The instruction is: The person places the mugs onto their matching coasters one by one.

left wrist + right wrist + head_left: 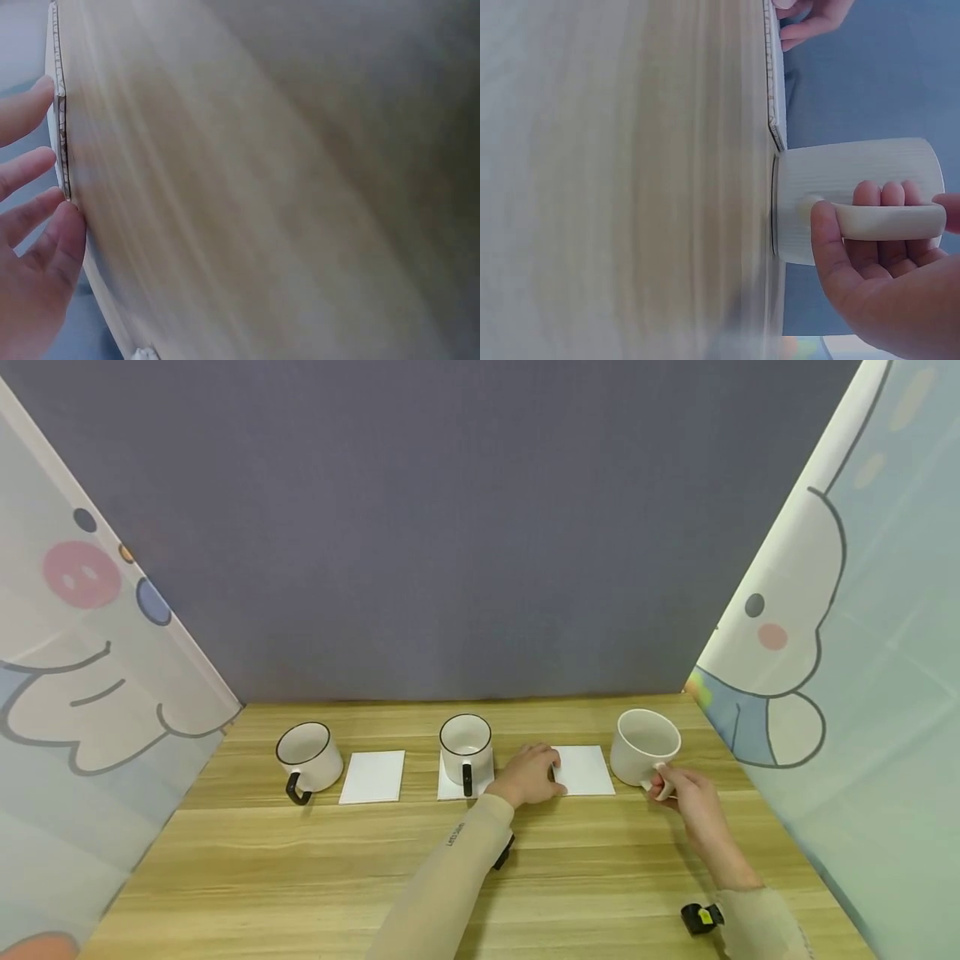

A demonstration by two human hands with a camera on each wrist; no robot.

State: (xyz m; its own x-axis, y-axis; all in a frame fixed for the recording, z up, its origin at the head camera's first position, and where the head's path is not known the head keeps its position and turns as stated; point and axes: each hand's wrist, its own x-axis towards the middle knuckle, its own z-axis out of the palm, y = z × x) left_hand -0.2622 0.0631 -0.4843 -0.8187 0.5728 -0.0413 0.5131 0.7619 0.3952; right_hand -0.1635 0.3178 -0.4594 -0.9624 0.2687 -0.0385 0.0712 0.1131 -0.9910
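My right hand (688, 792) grips the handle of a plain white ribbed mug (817, 169), fingers curled through it and thumb on its lower end. The mug stands upright on the table, just right of a white square coaster (585, 770). My left hand (528, 775) is at this coaster's left edge. Its fingers are at the far part of that edge and its thumb at the near corner; in the left wrist view the fingertips (46, 156) lie along the coaster's layered side.
A white mug with a black rim and handle (467, 745) stands on another white coaster (447, 789), left of my left hand. Farther left are a bare white coaster (372, 777) and a similar black-rimmed mug (315, 760) on the wooden table (300, 877). A grey panel (465, 535) stands behind.
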